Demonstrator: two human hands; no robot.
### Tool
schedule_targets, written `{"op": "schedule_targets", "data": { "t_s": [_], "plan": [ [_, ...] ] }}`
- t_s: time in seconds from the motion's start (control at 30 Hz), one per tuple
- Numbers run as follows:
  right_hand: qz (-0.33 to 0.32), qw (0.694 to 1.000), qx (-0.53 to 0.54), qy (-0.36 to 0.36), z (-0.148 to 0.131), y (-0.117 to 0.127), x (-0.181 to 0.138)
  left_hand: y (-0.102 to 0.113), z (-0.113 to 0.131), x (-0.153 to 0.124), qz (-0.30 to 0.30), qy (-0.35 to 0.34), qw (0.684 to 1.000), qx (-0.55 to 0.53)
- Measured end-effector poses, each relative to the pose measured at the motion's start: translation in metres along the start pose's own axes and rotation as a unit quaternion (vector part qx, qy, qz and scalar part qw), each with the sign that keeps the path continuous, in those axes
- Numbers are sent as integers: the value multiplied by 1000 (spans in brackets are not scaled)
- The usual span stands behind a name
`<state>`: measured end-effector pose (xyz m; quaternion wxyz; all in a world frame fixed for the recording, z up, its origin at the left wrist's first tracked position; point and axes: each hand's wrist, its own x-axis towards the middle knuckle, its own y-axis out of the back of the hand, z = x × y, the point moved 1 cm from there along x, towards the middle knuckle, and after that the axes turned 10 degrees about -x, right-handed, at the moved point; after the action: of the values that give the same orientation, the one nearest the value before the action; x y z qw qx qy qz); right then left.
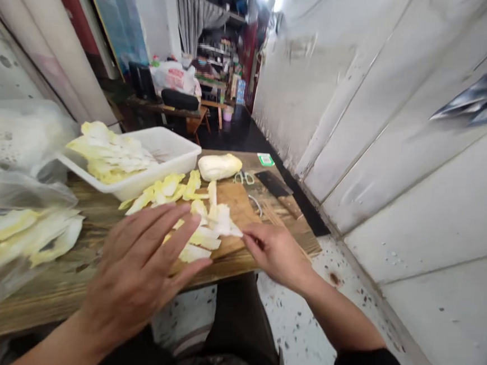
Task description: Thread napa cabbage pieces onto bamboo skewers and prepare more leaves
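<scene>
My right hand [278,252] is closed in a pinch at the near right of the wooden cutting board [242,202]. Between thumb and fingers is the narrow end of a white napa cabbage piece [223,220]; whether a skewer runs through it I cannot tell. My left hand [140,264] is spread, fingers stretched out and apart, above the left part of the board, and hides some of it. Cut cabbage strips [198,252] lie beside its fingertips. More yellow-white cabbage leaves [165,187] are heaped just beyond that hand.
A white plastic bin [166,148] holds stacked cabbage leaves. Behind the board are a cabbage head [219,166], scissors [244,177] and a dark-bladed cleaver [271,182]. Thin wooden skewers [281,216] lie at right. Clear plastic bags [18,153] and leaves [28,233] occupy the left.
</scene>
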<state>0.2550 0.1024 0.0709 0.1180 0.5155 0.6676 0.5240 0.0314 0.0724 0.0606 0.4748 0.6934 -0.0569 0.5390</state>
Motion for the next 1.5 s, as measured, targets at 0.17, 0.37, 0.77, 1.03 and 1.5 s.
{"op": "schedule_targets", "data": {
  "t_s": [0.17, 0.37, 0.77, 1.03, 1.5],
  "plan": [
    [-151, 950, -171, 211, -59, 0, -34, 39, 33, -9, -193, -49, 978, -57],
    [-348, 912, -116, 184, -76, 1, -53, 52, 49, -46, -239, -27, 968, -78],
    [-282, 941, -88, 166, -86, -27, -79, 60, 68, -74, -295, 4, 952, -75],
    [-241, 944, -119, 192, -96, -37, -80, 50, 80, -73, -255, 50, 959, -113],
    [-232, 952, -97, 172, -83, -27, -88, 67, 49, -81, -289, 35, 954, -70]
  ]
}}
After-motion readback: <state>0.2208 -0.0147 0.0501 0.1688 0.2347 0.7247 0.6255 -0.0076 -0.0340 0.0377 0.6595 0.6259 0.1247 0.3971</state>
